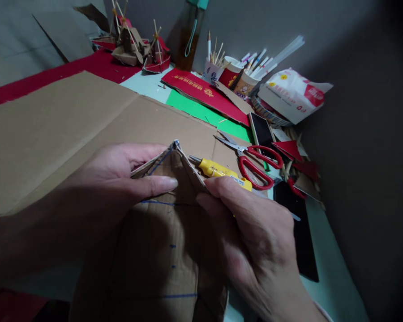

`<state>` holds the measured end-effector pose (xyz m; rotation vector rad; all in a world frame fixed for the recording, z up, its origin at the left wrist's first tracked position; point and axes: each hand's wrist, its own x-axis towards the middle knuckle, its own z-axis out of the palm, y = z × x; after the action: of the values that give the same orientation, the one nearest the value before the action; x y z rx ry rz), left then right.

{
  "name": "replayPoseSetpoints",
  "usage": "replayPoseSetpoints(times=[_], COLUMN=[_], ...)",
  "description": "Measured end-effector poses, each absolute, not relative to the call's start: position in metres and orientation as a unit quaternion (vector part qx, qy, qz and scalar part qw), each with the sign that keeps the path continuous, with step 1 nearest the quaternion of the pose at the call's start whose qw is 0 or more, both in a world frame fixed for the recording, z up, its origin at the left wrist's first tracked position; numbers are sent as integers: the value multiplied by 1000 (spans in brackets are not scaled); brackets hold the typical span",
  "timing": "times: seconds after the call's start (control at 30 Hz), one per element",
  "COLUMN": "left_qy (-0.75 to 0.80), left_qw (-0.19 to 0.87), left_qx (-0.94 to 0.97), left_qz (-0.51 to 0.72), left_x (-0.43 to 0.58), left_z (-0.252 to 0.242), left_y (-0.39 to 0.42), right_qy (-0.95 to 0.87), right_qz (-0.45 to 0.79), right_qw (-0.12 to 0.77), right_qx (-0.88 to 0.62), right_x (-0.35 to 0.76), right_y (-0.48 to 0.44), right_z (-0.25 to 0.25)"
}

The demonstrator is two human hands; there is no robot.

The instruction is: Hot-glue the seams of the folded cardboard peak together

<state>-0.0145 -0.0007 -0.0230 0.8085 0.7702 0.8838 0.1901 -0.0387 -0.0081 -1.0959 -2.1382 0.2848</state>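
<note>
A piece of brown cardboard [169, 232] marked with blue pen lines is folded up into a pointed tip at its far end. My left hand [130, 174] grips the left folded side, thumb inside and fingers behind. On the right folded side, my right hand [251, 232] pinches the edge between thumb and forefinger. Just beyond my right fingertips lies a yellow glue gun [218, 169], its metal nozzle close to the folded edge and its rear partly hidden by the hand. Red-handled scissors [251, 156] lie partly open past it.
A large flat cardboard sheet [63, 120] covers the table's left. Small cardboard boats [157, 56] stand at the back, near cups of sticks and pens [246, 82]. A phone [262, 127], cardboard scraps [298, 165] and a black flat object [298, 241] lie to the right.
</note>
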Motion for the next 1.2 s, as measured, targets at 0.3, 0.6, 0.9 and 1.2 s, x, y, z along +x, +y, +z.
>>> replayPoseSetpoints(times=[0.3, 0.6, 0.9, 1.2], left_qy=[377, 427, 478, 561], left_qw=[757, 662, 656, 582], left_qx=[373, 442, 451, 468], left_qz=[382, 428, 370, 358], left_x=[-17, -18, -16, -25], left_z=[-23, -28, -19, -21], left_y=[-3, -4, 0, -4], right_qy=[-821, -815, -808, -807], right_qz=[129, 151, 166, 163], right_qw=[355, 360, 365, 364], right_qx=[-428, -429, -432, -434], right_x=[188, 183, 181, 182], right_y=[-38, -35, -35, -34], right_z=[-9, -11, -12, -9])
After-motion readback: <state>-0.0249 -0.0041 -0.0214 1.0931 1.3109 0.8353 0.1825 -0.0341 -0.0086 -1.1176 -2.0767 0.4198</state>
